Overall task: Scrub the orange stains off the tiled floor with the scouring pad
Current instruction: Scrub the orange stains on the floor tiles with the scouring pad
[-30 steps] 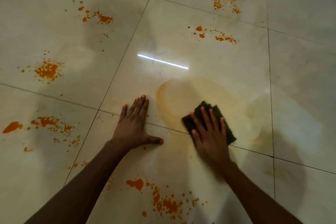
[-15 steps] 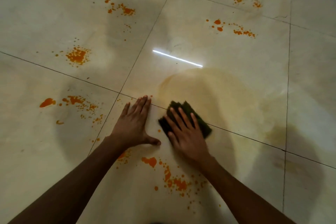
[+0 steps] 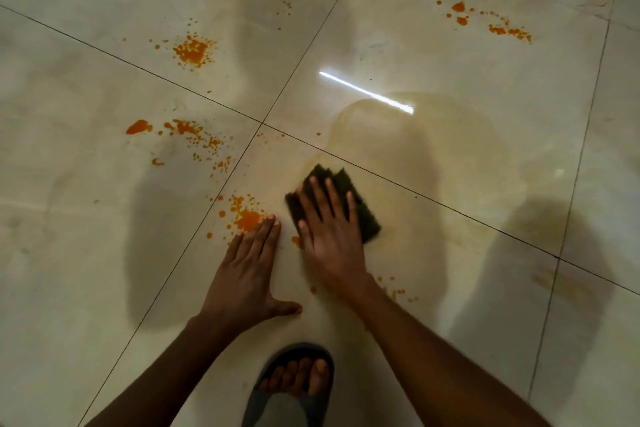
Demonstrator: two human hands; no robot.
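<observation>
Two hands are down on the glossy cream tiled floor [image 3: 450, 28], and we take the dark green rectangular scouring pad [image 3: 349, 198] as our landmark for everything else. Our right hand [image 3: 329, 236] lies flat on top of the pad, fingers spread apart and pressing it to the tile rather than curled round it; nothing is pinched. The pad's long axis runs from its near right corner up toward its far left corner, roughly along the line of our fingers, and its far edge touches the dark grout line [image 3: 450, 208] that crosses there.

Just to the left of the pad, and slightly nearer to us, sits the closest cluster of orange splatter stains [image 3: 247, 218]. Our left hand [image 3: 249, 274] rests open and flat on the floor, fingers together and thumb spread, its fingertips touching the near edge of that cluster. So the stain lies between the pad and the left hand's fingertips, and we judge the right hand the one to reach it, with a short sideways push leftward.

Beyond and to the right of the pad spreads a pale yellowish wet smear [image 3: 433, 135]. Further orange patches lie far left of the pad and well beyond it. Nearer us than the pad, a foot in a grey slide sandal [image 3: 294, 388] shows.
</observation>
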